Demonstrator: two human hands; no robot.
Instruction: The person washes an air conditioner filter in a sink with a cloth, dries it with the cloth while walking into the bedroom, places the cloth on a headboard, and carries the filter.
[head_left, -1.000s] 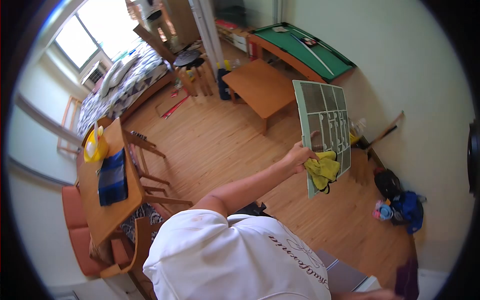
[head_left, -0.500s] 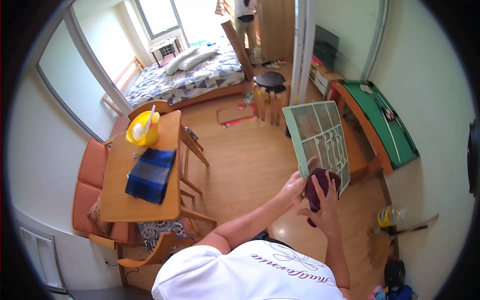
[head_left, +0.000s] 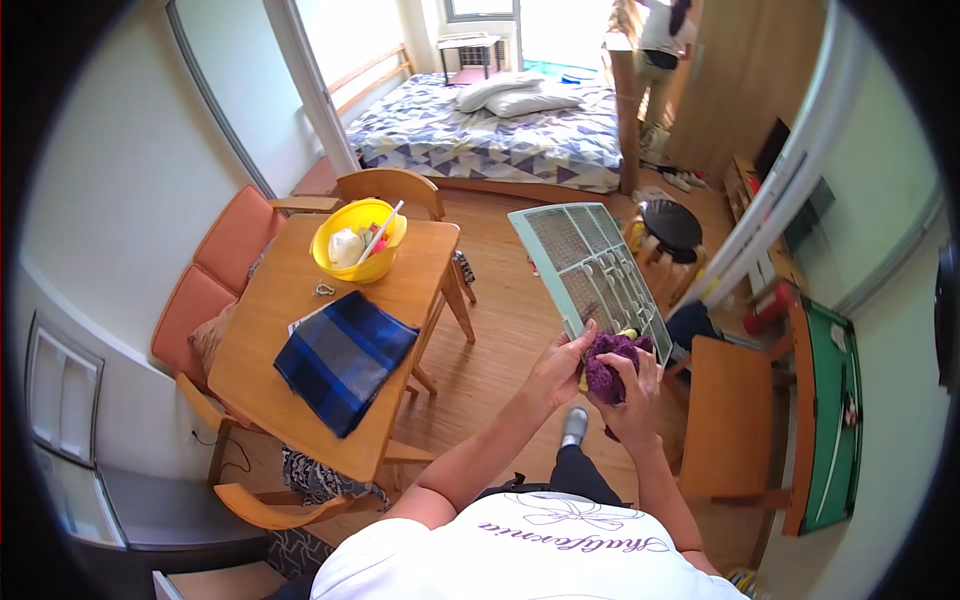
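Note:
A pale green mesh filter panel (head_left: 598, 275) is held up in front of me, tilted. My left hand (head_left: 562, 370) grips its lower edge, thumb on top. My right hand (head_left: 632, 400) is closed on a crumpled purple cloth (head_left: 608, 370), pressed near the panel's bottom corner. A small yellowish bit shows beside the cloth; I cannot make out what it is. Part of the panel's lower edge is hidden behind the cloth and fingers.
To the left, a wooden table (head_left: 270, 345) bears a yellow basin (head_left: 333, 222) and a blue checked cloth (head_left: 345, 360). A wooden bench (head_left: 728, 420) and small pool table (head_left: 830, 420) are at right. Beyond are a black-topped stool (head_left: 672, 226), a bed (head_left: 480, 150) and another person (head_left: 660, 50).
My view has swung to the right and toward the bed. The right hand has bunched the purple cloth more tightly at the panel's lower corner. The left hand keeps its grip.

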